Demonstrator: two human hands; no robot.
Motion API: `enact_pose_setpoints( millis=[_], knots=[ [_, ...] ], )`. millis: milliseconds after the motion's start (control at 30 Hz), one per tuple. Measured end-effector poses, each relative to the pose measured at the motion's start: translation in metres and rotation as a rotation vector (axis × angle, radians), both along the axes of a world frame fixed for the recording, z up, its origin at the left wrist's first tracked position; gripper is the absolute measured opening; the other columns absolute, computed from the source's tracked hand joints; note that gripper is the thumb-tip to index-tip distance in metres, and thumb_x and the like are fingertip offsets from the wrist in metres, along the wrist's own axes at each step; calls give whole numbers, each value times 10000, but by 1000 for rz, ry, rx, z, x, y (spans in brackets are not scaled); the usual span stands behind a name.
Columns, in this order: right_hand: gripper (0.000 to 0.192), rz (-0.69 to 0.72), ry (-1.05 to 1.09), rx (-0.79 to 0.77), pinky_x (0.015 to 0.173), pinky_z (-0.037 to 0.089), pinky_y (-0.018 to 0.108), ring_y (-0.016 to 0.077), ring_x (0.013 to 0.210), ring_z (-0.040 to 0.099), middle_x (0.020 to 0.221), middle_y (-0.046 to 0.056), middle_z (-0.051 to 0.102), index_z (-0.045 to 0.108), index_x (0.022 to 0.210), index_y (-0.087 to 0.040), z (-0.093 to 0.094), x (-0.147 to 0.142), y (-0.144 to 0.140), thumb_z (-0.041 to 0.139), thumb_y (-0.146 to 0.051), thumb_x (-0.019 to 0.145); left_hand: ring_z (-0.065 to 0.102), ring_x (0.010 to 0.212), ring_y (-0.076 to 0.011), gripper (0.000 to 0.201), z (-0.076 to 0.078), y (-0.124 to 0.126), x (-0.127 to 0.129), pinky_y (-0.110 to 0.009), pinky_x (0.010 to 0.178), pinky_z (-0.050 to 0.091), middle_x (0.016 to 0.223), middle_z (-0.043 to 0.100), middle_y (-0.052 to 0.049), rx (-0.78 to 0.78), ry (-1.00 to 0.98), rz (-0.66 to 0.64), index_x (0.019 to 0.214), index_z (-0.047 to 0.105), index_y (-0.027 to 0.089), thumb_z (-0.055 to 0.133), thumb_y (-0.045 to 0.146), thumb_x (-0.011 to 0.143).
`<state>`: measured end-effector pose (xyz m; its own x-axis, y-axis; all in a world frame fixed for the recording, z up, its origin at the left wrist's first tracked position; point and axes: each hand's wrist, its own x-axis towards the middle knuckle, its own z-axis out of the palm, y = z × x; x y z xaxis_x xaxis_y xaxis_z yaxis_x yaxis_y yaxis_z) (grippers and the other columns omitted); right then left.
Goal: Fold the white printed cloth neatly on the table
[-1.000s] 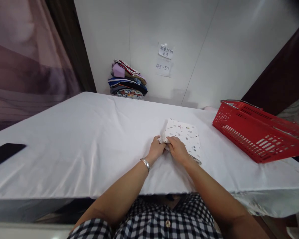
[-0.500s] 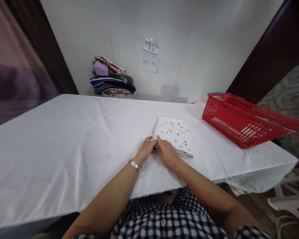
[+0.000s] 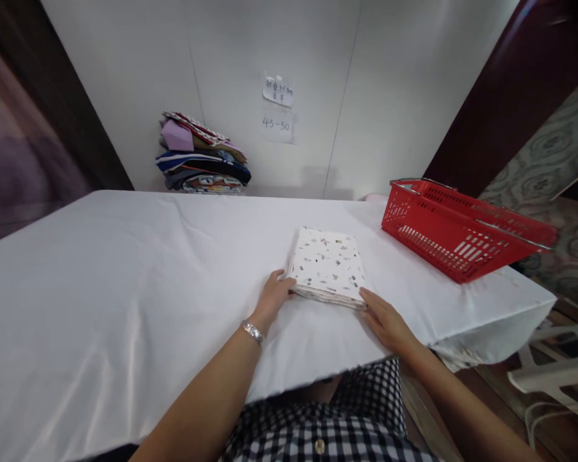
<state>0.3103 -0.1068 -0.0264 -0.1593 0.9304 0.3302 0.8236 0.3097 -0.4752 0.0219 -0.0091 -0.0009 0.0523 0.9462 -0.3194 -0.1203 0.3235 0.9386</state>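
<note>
A folded white cloth (image 3: 327, 260) with small scattered leaf-like prints lies on the white-covered table in front of me. Its layered near edge faces me. My left hand (image 3: 273, 296) is closed on the near left corner, thumb on top and the other fingers along the side, partly hidden. At the near right corner, my right hand (image 3: 384, 321) pinches the edge with its fingertips, and its thumb is hidden. A silver bracelet circles my left wrist.
A red plastic basket (image 3: 455, 234) with metal handles stands at the table's right. Several folded fabrics form a stack (image 3: 205, 154) at the back left by the wall. Two paper signs hang on the wall. A white chair or stool (image 3: 553, 366) is at the lower right.
My right hand has moved from the cloth's near left corner to its near right corner. My left hand stays at the left corner. The view has shifted slightly.
</note>
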Motion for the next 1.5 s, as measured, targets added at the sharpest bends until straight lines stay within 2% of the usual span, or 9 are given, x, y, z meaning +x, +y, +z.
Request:
enact_pose_setpoints(
  millis=[233, 433, 567, 700, 833, 1000, 1133, 1400, 1500],
  knots=[
    [570, -299, 562, -236, 912, 489, 400, 251, 1071, 593, 1232, 103, 596, 512, 1290, -182, -2, 3, 25, 558, -461, 795, 645, 790, -173, 588, -4, 1, -1, -288, 675, 554, 1077, 614, -138, 18, 17, 7, 1268, 410, 145, 654, 340, 770],
    [672, -337, 739, -419, 752, 548, 353, 247, 1000, 629, 1304, 140, 530, 420, 1357, -194, 15, -7, 57, 623, -394, 748, 624, 704, -143, 544, -2, 2, -2, -281, 642, 547, 989, 620, -107, -16, 27, 18, 1233, 426, 140, 649, 259, 751],
    [710, -306, 802, -393, 731, 548, 368, 253, 986, 632, 1309, 130, 529, 425, 1352, -220, 20, 2, 65, 657, -282, 684, 597, 625, -124, 504, 0, -5, 1, -259, 589, 527, 909, 624, -83, -14, 50, -42, 1221, 423, 138, 598, 227, 757],
    [686, -310, 664, -288, 746, 534, 359, 222, 880, 649, 1288, 99, 553, 490, 1305, -217, 25, 33, 72, 669, -273, 645, 590, 573, -117, 521, 2, -23, 13, -215, 487, 473, 885, 631, -72, -9, 144, -217, 1209, 417, 154, 611, 262, 737],
    [465, -314, 287, -323, 835, 502, 430, 246, 828, 646, 1076, 69, 679, 667, 1078, -214, 24, 51, 78, 666, -242, 613, 584, 543, -115, 501, 4, -36, 19, -201, 420, 424, 890, 623, -75, 7, 191, -356, 1190, 418, 154, 598, 291, 744],
    [446, -215, -48, -65, 1048, 345, 454, 271, 1252, 438, 1340, 91, 503, 592, 1200, -201, 35, 20, 94, 547, -316, 771, 591, 536, -115, 439, 6, -35, 18, -198, 406, 413, 896, 604, -71, -10, 193, -378, 1138, 429, 156, 576, 287, 746],
    [539, -23, -179, -2, 1090, 264, 455, 243, 1369, 238, 1470, 117, 311, 437, 1342, -166, 50, -11, 124, 460, -407, 860, 578, 500, -106, 450, 8, -34, 19, -202, 392, 408, 915, 603, -74, -30, 217, -376, 1143, 401, 153, 561, 248, 733],
    [570, -43, -424, -208, 1093, 174, 511, 283, 1375, 205, 1475, 135, 291, 411, 1360, -173, 18, -9, 160, 356, -504, 899, 569, 527, -114, 465, 4, -36, 19, -205, 399, 411, 889, 604, -53, -13, 238, -406, 1173, 386, 184, 527, 229, 732],
    [602, -50, -461, -254, 1101, 157, 493, 272, 1383, 182, 1489, 119, 265, 381, 1382, -178, 21, -9, 160, 299, -534, 904, 571, 551, -126, 468, 2, -38, 19, -211, 407, 414, 862, 599, -42, 1, 266, -404, 1182, 385, 191, 512, 231, 734]
  ],
)
